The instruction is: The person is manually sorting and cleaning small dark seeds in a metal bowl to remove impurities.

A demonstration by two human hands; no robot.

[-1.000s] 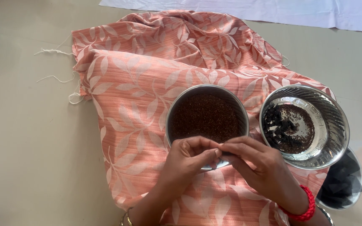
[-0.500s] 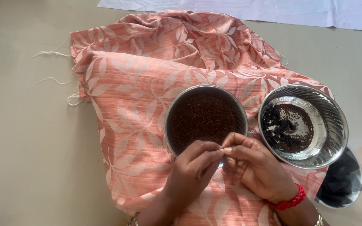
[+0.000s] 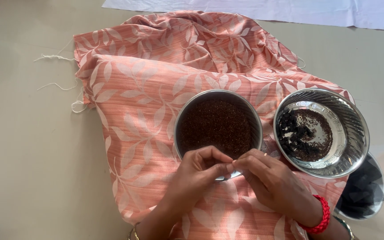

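Both hands met fingertip to fingertip over the near rim of the seed-filled steel bowl (image 3: 218,126), left hand (image 3: 196,173) and right hand (image 3: 270,182) pinching something too small to identify, with the ribbed steel bowl (image 3: 321,131) just beside on the peach leaf-print cloth (image 3: 156,80), likely for sorted bits.

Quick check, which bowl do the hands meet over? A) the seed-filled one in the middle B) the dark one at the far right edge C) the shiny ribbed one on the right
A: the left hand and right hand touch fingertips over the near rim of the seed-filled bowl; the ribbed bowl sits apart to the right.
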